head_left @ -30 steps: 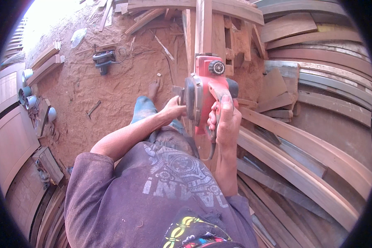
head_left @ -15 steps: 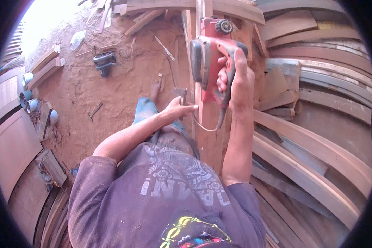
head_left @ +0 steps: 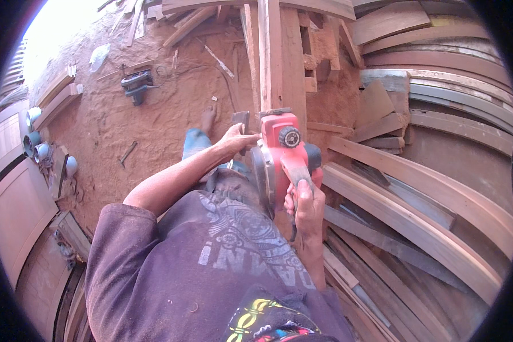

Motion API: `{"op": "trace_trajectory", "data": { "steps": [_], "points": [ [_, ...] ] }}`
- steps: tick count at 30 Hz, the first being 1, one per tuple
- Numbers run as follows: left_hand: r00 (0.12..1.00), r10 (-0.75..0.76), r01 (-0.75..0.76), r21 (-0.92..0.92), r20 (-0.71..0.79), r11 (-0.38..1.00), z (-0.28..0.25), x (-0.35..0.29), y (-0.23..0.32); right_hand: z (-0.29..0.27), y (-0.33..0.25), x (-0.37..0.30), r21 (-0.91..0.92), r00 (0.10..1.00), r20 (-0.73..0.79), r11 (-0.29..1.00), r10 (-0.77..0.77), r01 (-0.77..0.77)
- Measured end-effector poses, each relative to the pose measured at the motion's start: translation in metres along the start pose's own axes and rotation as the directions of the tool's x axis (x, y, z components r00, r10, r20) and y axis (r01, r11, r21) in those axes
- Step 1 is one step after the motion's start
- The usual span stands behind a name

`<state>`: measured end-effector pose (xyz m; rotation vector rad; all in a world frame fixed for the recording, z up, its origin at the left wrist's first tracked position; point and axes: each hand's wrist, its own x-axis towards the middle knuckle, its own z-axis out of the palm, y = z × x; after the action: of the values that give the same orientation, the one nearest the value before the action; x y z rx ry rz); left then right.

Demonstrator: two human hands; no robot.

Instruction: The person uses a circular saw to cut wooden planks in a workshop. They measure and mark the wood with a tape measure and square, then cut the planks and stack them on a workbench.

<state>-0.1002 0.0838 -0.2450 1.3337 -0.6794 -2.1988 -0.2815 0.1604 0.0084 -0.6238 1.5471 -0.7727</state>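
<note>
The planing looks under way rather than finished. In the centre of the frame, the red power planer (head_left: 278,162) sits over the near part of a long wooden strip (head_left: 269,57), whose uncovered length runs to the top edge. How much of the surface is already smooth cannot be told. The right hand (head_left: 309,214) is wrapped round the planer's handle; the left hand (head_left: 236,141) is bent beside a small dark block (head_left: 240,118), and whether it pinches it is unclear. Stacked planks (head_left: 404,188) crowd the right of the frame, and a cross timber (head_left: 319,7) meets the strip at the top. A dark power tool (head_left: 135,84) and a hammer (head_left: 127,154) lie clear of the work, left of centre.
</note>
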Motion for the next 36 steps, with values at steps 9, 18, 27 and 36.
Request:
{"op": "trace_trajectory", "data": {
  "steps": [9, 18, 27, 36],
  "points": [
    [0.997, -0.030, 0.027, -0.051, -0.069, 0.998, 0.000, 0.008, -0.016, 0.013, -0.017, 0.026, 0.005, 1.000, 0.006, 1.000, -0.030, 0.030],
    [0.999, -0.046, 0.046, -0.062, -0.007, 0.997, 0.004, 0.004, -0.005, 0.026, -0.032, 0.046, 0.001, 0.998, -0.028, 0.999, -0.051, 0.051],
    [0.997, -0.078, 0.078, 0.017, -0.001, 0.997, 0.000, 0.001, 0.005, 0.037, -0.048, 0.072, -0.013, 0.994, 0.017, 0.994, -0.109, 0.110],
    [0.993, -0.110, 0.108, 0.071, 0.033, 0.992, 0.000, -0.001, 0.016, 0.045, -0.071, 0.098, -0.029, 0.995, 0.011, 0.994, -0.102, 0.102]
  ]
}}
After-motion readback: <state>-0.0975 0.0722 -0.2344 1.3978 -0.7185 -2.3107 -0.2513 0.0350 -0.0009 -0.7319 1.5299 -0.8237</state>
